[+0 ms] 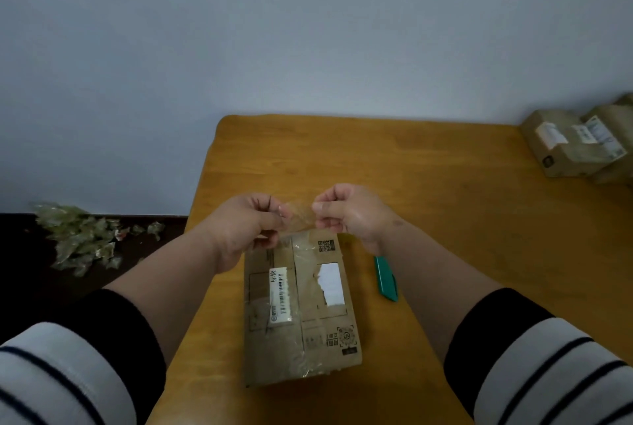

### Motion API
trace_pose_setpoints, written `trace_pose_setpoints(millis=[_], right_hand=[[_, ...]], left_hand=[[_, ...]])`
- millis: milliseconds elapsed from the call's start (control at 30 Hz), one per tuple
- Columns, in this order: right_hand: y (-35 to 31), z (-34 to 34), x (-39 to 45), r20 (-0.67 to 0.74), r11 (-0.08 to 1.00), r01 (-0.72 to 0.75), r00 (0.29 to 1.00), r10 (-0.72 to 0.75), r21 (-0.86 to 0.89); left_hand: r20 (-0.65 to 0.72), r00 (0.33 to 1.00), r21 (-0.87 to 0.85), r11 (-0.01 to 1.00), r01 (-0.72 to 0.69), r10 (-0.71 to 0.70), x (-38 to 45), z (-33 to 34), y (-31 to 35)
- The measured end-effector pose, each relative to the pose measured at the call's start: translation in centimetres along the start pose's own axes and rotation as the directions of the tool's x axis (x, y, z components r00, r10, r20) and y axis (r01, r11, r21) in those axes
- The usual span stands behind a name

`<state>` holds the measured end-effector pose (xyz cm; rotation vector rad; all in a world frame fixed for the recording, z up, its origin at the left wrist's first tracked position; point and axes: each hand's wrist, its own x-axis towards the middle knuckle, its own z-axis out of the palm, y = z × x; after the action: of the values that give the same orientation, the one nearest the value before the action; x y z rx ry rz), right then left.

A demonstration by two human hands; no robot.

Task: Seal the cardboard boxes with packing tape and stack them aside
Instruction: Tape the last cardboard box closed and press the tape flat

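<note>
A flat brown cardboard box [301, 315] with white labels and printed codes lies on the wooden table [445, 219], close to me. Above its far end, my left hand [239, 226] and my right hand [352, 212] each pinch one end of a short strip of clear tape [298, 215] stretched between them. The strip hangs just over the box's far edge. Older clear tape runs along the box's middle seam.
A green utility knife [386, 279] lies on the table just right of the box. Several taped cardboard boxes [579, 144] are stacked at the table's far right corner. Crumpled scraps of used tape [82, 236] litter the dark floor at the left.
</note>
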<state>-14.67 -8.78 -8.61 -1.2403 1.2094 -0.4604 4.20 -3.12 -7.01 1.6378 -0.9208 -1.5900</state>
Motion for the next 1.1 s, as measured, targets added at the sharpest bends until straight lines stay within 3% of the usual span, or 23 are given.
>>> trace_pose_setpoints(millis=[133, 233, 433, 667, 867, 1100], right_hand=[[-0.1, 0.0, -0.4, -0.015, 1.0, 0.002, 1.0, -0.002, -0.028], [0.2, 0.3, -0.3, -0.029, 0.998, -0.011, 1.0, 0.01, -0.061], [1.5, 1.5, 0.2, -0.169, 0.98, -0.071, 0.985, 0.039, -0.188], [2.4, 1.7, 0.1, -0.152, 0.924, -0.183, 0.979, 0.139, -0.335], [1.8, 2.3, 1.4, -0.19, 0.827, -0.24, 0.968, 0.164, -0.509], [1.8, 2.0, 1.8, -0.202, 0.769, -0.256, 0.965, 0.167, -0.586]], left_hand=[[0.001, 0.996, 0.012, 0.996, 0.092, -0.092, -0.1, -0.3, 0.0], [-0.073, 0.986, 0.025, 0.988, 0.153, -0.151, 0.3, -0.2, -0.1], [-0.188, 0.97, 0.151, 0.971, 0.186, -0.157, 1.4, 0.8, -0.7], [-0.166, 0.956, 0.191, 0.943, 0.271, -0.241, 2.1, 0.4, -1.6], [-0.162, 0.961, 0.275, 0.925, 0.26, -0.222, 2.7, 0.7, -1.6], [-0.183, 0.969, 0.391, 0.892, 0.225, -0.164, 3.2, 1.2, -1.5]])
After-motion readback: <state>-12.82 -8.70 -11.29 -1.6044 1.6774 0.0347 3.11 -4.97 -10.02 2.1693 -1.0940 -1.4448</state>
